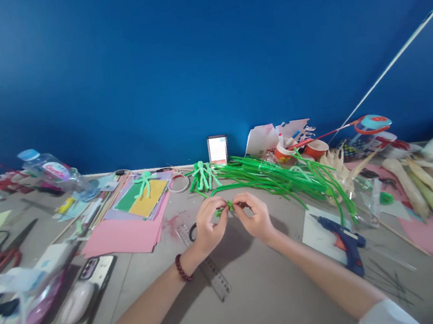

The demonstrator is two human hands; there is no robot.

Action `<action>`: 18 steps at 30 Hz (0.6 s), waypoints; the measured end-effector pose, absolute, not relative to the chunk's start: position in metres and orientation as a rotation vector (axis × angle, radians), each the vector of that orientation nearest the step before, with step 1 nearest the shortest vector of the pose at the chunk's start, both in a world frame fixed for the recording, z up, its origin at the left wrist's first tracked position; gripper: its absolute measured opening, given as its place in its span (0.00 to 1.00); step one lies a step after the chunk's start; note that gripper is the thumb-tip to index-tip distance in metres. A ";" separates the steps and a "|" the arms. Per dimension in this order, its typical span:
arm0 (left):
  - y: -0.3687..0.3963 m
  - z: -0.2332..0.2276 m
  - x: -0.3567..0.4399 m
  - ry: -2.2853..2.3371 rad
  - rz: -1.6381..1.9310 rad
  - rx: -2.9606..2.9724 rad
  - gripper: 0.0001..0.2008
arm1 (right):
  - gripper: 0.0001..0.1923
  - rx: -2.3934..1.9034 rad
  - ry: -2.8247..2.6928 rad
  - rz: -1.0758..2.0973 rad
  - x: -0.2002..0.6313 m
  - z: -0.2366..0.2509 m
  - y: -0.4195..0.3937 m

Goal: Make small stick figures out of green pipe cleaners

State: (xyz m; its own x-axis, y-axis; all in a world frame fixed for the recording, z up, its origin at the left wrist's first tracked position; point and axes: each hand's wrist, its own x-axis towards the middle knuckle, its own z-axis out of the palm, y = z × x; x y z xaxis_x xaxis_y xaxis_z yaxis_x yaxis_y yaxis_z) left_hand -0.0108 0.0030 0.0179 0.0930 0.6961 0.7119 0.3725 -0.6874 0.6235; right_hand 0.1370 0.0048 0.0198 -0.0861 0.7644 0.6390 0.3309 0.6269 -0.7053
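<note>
Nearest the camera, two bare forearms reach forward over the grey bench (258,294); the left wrist carries a dark red bead bracelet (182,268). A clear plastic ruler (210,269) lies on the bench beneath the left forearm. To the right lies a blue hot-glue gun (344,241) on a white sheet, well apart from the hands.

The left hand (208,227) and right hand (256,219) meet at bench centre, raised slightly above the surface. Both pinch, between thumb and fingertips, a small twisted piece of green pipe cleaner (226,209), one hand at each end. Its exact form is too small to tell.

Left of the hands lies a stack of pink paper sheets (124,235), with red-handled scissors (1,256) further left.

Beyond the hands stand green pipe-cleaner figures (203,176), and a loose bundle of long green pipe cleaners (282,177) spreads to the right. A deep blue wall (202,52) backs the bench.
</note>
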 end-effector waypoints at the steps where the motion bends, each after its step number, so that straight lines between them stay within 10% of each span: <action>1: 0.003 0.018 -0.011 1.063 1.620 2.096 0.04 | 0.04 -0.912 -1.674 0.472 0.137 0.020 0.004; 18: 0.012 0.009 -0.005 1.016 1.266 1.386 0.12 | 0.09 -0.819 -1.079 1.330 0.139 0.008 0.021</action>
State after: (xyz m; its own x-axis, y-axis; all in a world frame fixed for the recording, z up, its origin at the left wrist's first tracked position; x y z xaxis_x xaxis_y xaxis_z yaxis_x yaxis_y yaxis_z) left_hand -0.0054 0.0117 0.0086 0.1124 0.9756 0.1886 -0.0270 -0.1867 0.9820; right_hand 0.1390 0.0210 0.0076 -0.0759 0.9875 0.1384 -0.3389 0.1050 -0.9350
